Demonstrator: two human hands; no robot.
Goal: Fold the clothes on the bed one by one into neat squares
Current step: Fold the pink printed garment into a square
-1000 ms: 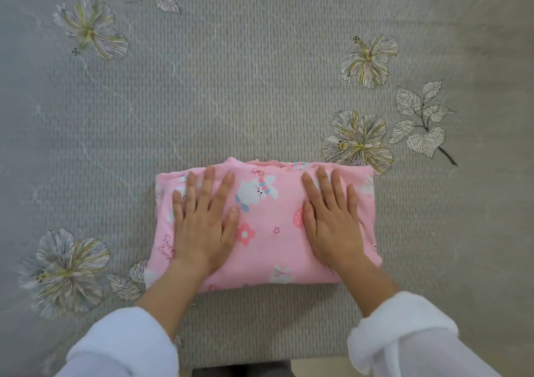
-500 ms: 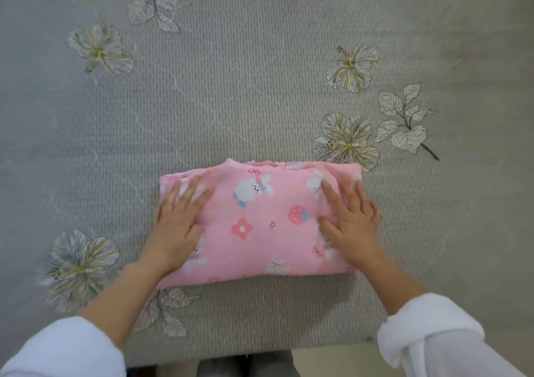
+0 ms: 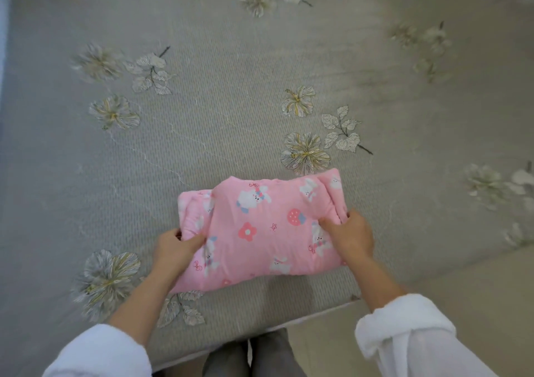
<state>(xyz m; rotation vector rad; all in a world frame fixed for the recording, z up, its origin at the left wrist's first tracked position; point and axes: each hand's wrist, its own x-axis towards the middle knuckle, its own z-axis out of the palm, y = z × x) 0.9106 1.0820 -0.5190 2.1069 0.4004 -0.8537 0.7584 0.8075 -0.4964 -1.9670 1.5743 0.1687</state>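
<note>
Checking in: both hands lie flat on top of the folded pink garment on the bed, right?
Not flat. In the head view the left hand and the right hand each grip one end of the folded pink garment on the bed.

Both hands clasp the folded pink garment (image 3: 260,232) at its two short ends. The left hand (image 3: 176,249) grips the garment's left edge, thumb lying on top and pointing inward, fingers tucked out of sight beneath the cloth. The right hand (image 3: 349,235) pinches the garment's right edge, thumb on top, fingers curled round the bunched fold. Both forearms are bare and slant in toward the garment from its near side. White sleeves are pushed up short of the wrists, the right sleeve (image 3: 404,327) rolled in a thick cuff.
</note>
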